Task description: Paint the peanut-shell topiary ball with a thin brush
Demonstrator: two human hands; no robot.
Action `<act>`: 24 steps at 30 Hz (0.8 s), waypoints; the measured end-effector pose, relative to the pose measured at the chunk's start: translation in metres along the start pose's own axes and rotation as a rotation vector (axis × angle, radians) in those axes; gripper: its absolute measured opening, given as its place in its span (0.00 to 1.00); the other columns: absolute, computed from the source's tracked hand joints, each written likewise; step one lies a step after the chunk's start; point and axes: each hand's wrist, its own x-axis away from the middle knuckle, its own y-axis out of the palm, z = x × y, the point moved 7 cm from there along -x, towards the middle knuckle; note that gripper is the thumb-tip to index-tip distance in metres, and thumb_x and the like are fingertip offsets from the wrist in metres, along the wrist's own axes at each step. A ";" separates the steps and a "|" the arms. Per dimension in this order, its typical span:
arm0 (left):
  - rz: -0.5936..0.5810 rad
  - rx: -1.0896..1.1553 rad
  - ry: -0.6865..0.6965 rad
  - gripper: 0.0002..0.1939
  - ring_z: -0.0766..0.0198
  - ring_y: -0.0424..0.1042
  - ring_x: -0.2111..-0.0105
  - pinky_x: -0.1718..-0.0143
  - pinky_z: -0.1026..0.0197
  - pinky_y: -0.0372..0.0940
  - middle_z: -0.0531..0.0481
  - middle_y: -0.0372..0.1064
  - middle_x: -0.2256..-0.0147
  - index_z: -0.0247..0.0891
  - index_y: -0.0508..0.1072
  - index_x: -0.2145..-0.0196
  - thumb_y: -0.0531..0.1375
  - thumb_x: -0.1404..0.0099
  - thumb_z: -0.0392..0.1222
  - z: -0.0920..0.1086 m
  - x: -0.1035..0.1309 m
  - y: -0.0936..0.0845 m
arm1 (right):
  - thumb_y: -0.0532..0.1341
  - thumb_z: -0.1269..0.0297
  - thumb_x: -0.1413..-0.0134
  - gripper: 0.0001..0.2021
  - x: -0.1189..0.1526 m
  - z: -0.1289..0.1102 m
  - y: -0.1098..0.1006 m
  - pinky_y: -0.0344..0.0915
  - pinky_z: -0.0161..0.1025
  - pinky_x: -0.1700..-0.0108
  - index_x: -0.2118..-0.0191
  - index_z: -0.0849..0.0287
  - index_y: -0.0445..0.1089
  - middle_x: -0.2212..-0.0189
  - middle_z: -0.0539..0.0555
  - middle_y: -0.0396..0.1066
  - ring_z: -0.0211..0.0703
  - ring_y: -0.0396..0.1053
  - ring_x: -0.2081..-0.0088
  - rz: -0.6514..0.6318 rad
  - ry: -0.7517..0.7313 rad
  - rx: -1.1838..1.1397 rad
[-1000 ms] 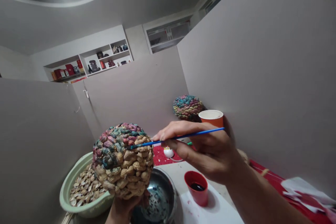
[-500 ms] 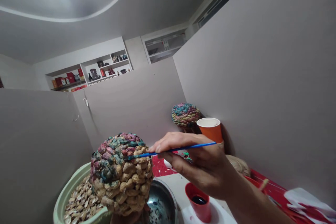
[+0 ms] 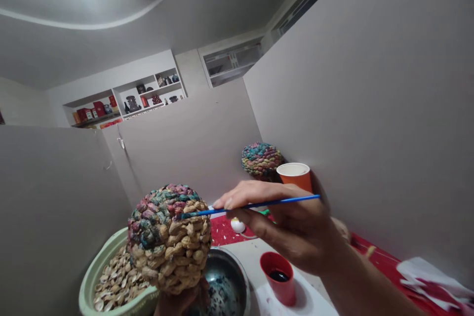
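Observation:
My right hand (image 3: 285,222) pinches a thin blue paintbrush (image 3: 274,202), its teal-stained tip touching the side of a ball covered in peanut shells (image 3: 170,242). Pink, purple and teal paint covers the top and left of that ball; the lower right is bare tan shell. Under it, my left hand (image 3: 190,301) grips the ball from below, with most of its fingers hidden. A metal bowl (image 3: 239,276) with dark teal stains stands below the ball. Beneath my right hand is a red cup (image 3: 279,291) of dark liquid.
At the left, a pale green basin (image 3: 87,281) holds many shells. A finished-looking painted shell ball (image 3: 261,159) stands at the back, beside an orange paper cup (image 3: 296,173). Stained white tissue (image 3: 425,276) lies on red cloth at right. Grey partitions (image 3: 355,108) enclose the table.
The brush has shifted slightly and lies flatter, its tip still at the ball. The ball has turned or tilted a little and moved slightly left. My right hand has edged right.

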 end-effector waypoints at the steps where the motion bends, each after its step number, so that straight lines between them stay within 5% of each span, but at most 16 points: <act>1: -0.012 0.002 0.002 0.18 0.62 0.75 0.77 0.76 0.63 0.68 0.48 0.81 0.74 0.38 0.85 0.70 0.78 0.55 0.51 0.000 0.001 0.001 | 0.60 0.81 0.40 0.16 -0.001 -0.001 0.003 0.77 0.42 0.55 0.50 0.57 0.74 0.59 0.56 0.81 0.44 0.80 0.56 -0.008 -0.019 -0.003; 11: -0.118 0.064 -0.019 0.16 0.63 0.74 0.77 0.75 0.62 0.67 0.49 0.80 0.74 0.38 0.84 0.68 0.77 0.51 0.49 0.004 0.003 0.010 | 0.61 0.80 0.40 0.12 -0.004 0.000 -0.002 0.77 0.40 0.59 0.55 0.59 0.74 0.63 0.57 0.80 0.43 0.79 0.60 -0.053 -0.005 0.057; 16: -0.073 0.083 -0.071 0.19 0.60 0.75 0.75 0.74 0.59 0.70 0.49 0.80 0.73 0.38 0.84 0.63 0.78 0.53 0.46 -0.002 0.002 0.003 | 0.61 0.80 0.40 0.13 -0.004 0.003 -0.003 0.78 0.41 0.57 0.54 0.59 0.75 0.62 0.57 0.80 0.44 0.80 0.59 -0.010 0.012 0.016; 24: -0.156 -0.005 -0.031 0.19 0.61 0.74 0.76 0.75 0.60 0.66 0.47 0.80 0.72 0.36 0.84 0.63 0.75 0.48 0.51 -0.005 0.000 0.001 | 0.60 0.79 0.39 0.10 -0.006 0.000 0.006 0.78 0.39 0.57 0.55 0.61 0.74 0.62 0.59 0.81 0.43 0.80 0.59 -0.050 -0.047 0.073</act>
